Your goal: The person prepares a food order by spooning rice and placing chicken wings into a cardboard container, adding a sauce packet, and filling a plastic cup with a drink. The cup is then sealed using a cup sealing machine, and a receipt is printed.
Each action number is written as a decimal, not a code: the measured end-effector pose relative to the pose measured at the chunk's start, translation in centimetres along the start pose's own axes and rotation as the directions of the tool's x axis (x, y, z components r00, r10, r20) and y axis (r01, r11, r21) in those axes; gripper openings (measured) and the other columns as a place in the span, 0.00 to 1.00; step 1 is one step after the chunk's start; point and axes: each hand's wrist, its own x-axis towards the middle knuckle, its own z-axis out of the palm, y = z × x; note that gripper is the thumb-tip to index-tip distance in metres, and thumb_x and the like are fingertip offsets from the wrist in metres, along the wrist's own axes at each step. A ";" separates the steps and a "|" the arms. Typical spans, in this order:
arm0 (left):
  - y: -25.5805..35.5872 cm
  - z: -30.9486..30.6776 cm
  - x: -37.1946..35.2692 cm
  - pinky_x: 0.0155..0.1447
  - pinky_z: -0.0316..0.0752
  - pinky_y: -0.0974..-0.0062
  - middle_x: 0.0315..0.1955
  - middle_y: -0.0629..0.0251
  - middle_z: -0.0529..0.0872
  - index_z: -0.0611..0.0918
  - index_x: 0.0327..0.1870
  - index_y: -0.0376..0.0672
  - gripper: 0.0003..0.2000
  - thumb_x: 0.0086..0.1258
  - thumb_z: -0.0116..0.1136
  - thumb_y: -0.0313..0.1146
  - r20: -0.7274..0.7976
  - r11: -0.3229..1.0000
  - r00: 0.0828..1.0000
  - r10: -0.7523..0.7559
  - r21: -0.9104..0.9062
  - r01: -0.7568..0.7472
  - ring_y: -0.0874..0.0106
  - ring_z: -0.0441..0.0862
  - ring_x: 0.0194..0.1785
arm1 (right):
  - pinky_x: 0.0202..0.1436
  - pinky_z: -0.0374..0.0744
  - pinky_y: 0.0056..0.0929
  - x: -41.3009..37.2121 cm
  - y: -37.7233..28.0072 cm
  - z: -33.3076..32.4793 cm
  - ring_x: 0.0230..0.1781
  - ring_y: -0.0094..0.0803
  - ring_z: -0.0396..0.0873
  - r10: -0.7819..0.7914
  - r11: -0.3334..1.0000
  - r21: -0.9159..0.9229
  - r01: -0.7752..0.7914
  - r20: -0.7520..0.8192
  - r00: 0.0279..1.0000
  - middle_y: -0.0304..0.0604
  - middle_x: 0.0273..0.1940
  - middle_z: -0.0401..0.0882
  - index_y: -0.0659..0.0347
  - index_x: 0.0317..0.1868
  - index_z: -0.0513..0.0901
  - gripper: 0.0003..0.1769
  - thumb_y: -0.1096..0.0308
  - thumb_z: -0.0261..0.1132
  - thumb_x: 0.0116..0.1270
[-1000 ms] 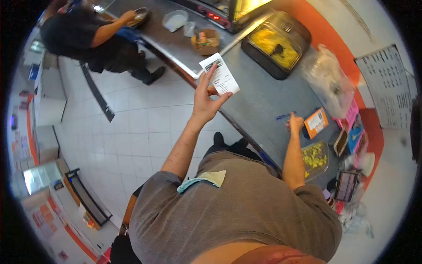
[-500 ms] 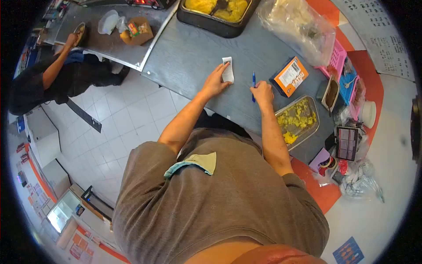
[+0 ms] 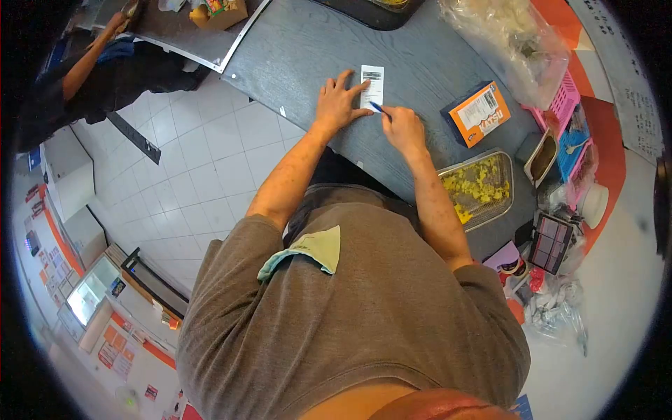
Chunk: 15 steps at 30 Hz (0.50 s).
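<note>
A small white printed slip [image 3: 372, 89] lies on the dark grey table [image 3: 301, 56]. My left hand [image 3: 339, 103] rests palm down at its left side, fingers spread, with fingertips on the slip's edge. In my right hand [image 3: 404, 130] is a blue pen [image 3: 379, 108], its end over the lower part of the slip. To the right of that hand stands an orange and dark blue box [image 3: 479, 114]. A clear tray with yellow food pieces [image 3: 477, 187] sits near my right forearm.
A dark pan [image 3: 378, 15] is at the top edge. Plastic bags [image 3: 514, 49], a pink basket [image 3: 560, 105] and a metal container [image 3: 541, 158] line the right side. Another person [image 3: 105, 77] stands at the left by a second counter [image 3: 182, 28].
My right hand has moved left with the pen, which now reaches the slip. My left hand's fingers have spread. The view has shifted, with the slip higher in it.
</note>
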 end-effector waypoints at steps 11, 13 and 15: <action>0.5 0.0 0.0 0.54 0.67 0.60 0.64 0.67 0.66 0.78 0.58 0.68 0.35 0.41 0.73 0.54 0.020 0.999 0.998 -0.053 -0.013 0.053 0.59 0.69 0.55 | 0.42 0.79 0.48 -0.2 0.4 -0.5 0.37 0.55 0.81 0.099 0.995 -0.039 -0.097 0.053 0.994 0.57 0.36 0.82 0.59 0.41 0.85 0.13 0.66 0.58 0.60; 0.5 -0.1 -0.2 0.55 0.67 0.60 0.64 0.67 0.66 0.78 0.58 0.68 0.35 0.41 0.73 0.53 0.024 0.998 0.998 -0.062 -0.011 0.062 0.59 0.69 0.55 | 0.42 0.79 0.49 -0.1 0.2 -0.4 0.37 0.56 0.81 0.132 0.988 -0.093 -0.126 0.062 0.989 0.57 0.37 0.82 0.60 0.41 0.84 0.13 0.67 0.57 0.60; 0.6 -0.1 -0.1 0.55 0.67 0.59 0.64 0.66 0.66 0.76 0.59 0.66 0.37 0.40 0.74 0.52 0.021 0.998 0.998 -0.064 -0.017 0.064 0.58 0.69 0.55 | 0.42 0.78 0.51 0.8 0.2 0.4 0.39 0.56 0.80 0.085 0.996 -0.004 -0.087 -0.148 0.985 0.56 0.40 0.80 0.59 0.48 0.81 0.15 0.67 0.56 0.62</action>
